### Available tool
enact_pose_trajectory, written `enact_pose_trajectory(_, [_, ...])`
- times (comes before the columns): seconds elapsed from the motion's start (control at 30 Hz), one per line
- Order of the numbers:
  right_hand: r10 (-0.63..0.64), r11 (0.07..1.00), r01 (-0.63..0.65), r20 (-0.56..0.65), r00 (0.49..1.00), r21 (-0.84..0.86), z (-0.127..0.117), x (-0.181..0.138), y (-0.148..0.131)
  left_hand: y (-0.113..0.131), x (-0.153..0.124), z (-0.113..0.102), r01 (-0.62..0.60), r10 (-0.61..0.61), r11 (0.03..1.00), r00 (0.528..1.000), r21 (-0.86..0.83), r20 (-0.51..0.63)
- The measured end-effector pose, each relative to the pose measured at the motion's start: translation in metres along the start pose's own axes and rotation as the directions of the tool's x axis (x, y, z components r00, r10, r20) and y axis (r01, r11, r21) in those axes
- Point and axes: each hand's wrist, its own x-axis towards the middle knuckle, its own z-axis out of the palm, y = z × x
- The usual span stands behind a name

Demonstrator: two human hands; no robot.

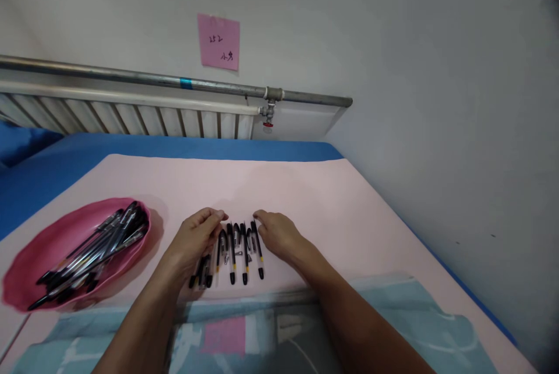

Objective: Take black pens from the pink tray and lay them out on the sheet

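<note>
Several black pens lie side by side in a row on a pale pink sheet, tips toward me. My left hand rests at the left end of the row, fingers curled and closed over the top of the leftmost pens. My right hand sits at the right end, fingertips pinched against the top of the rightmost pen. A pink oval dish at the left holds several more black pens.
A blue cover lies under the pink sheet, and a patterned light-blue cloth covers the near edge. Behind are a white radiator, a metal pipe and a pink note on the wall. A wall closes the right side.
</note>
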Motion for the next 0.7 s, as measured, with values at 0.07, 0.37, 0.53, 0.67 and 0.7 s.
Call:
enact_pose_trajectory(0.07, [0.005, 1.000, -0.005, 0.004, 1.000, 0.005, 0.0006, 0.0007, 0.0008, -0.0002, 0.0001, -0.0005, 0.000, 0.000, 1.000, 1.000, 0.004, 0.005])
enact_pose_trajectory(0.37, [-0.003, 1.000, 0.003, -0.003, 1.000, 0.029, -0.0013, -0.0008, -0.0005, -0.0001, 0.0006, -0.0009, 0.006, -0.006, 1.000, 1.000, 0.025, 0.001])
enact_pose_trajectory(0.53, [-0.009, 0.997, 0.010, -0.015, 1.000, 0.081, -0.0006, -0.0014, 0.0010, -0.0004, 0.0005, -0.0004, 0.000, 0.000, 0.999, 1.000, 0.032, -0.008])
enact_pose_trajectory(0.67, [-0.048, 0.995, 0.050, -0.020, 0.999, 0.090, -0.0008, -0.0021, 0.0032, 0.0001, -0.0002, 0.0003, -0.006, 0.006, 0.999, 1.000, 0.041, -0.004])
enact_pose_trajectory(0.7, [-0.061, 0.994, 0.062, -0.023, 0.998, 0.089, -0.0009, -0.0023, 0.0037, 0.0003, -0.0004, 0.0005, -0.008, 0.008, 0.999, 1.000, 0.043, -0.005])
